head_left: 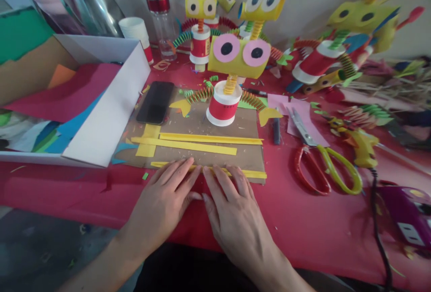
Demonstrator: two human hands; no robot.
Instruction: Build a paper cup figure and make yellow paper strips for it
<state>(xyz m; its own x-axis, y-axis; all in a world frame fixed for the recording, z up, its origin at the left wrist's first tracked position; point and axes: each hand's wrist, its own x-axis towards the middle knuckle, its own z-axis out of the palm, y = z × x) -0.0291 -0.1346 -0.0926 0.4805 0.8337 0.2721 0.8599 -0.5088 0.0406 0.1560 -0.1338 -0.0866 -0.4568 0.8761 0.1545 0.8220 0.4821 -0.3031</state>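
My left hand (166, 193) lies flat, its fingertips pressing on a folded yellow paper strip (254, 174) at the front edge of the brown cardboard (249, 123). Beside it, my right hand (232, 200) rests on the same strip with its fingers stretched forward. The thumbs nearly meet. Beyond the fingers are two more yellow strips, a flat one (215, 149) and a folded one (208, 138), near a wider yellow piece (148, 143). A paper-cup figure (222, 108) with a yellow head and pink-ringed eyes stands on the cardboard's far part.
A white box (111, 108) of coloured paper is at the left, a phone (155, 102) near it. Scissors (311, 148), a glue gun (365, 148) and a purple device (404, 213) lie right. More cup figures (201, 45), a glass bottle (164, 27) and cups (136, 31) stand behind.
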